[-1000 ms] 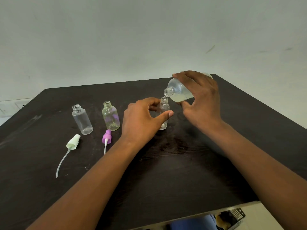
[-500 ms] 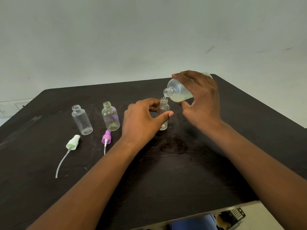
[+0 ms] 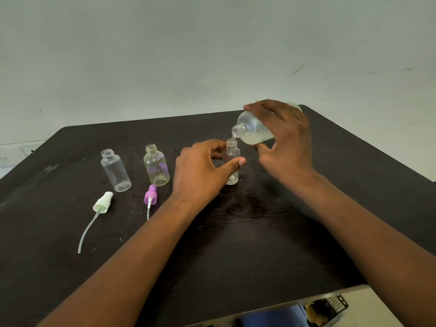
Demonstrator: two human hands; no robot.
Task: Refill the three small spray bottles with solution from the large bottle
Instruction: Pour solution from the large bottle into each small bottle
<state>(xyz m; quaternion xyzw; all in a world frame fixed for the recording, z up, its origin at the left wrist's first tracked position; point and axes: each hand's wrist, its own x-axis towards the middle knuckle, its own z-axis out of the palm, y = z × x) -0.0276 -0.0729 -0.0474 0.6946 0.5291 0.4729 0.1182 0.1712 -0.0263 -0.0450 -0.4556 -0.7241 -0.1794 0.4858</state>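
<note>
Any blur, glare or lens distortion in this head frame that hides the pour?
Head view: even soft light, no glare; wide-angle bend at the table edges; large bottle and the small bottle under it are sharp; the stream itself is too thin to see clearly.

large bottle (image 3: 253,131): right hand (image 3: 285,147) covers most of the body, only the neck end and a sliver of the base peek out

small bottle being filled (image 3: 232,152): left hand (image 3: 200,171) hides its left side, so the fill level is hard to read

purple sprayer (image 3: 150,195): dip tube disappears behind the left forearm

worktop (image 3: 236,244): left and right edges run out of the shot

stuff under the front edge (image 3: 326,308): something blue and a dark gridded thing, cropped, honestly can't tell what

both arms: cut off at the bottom
</note>
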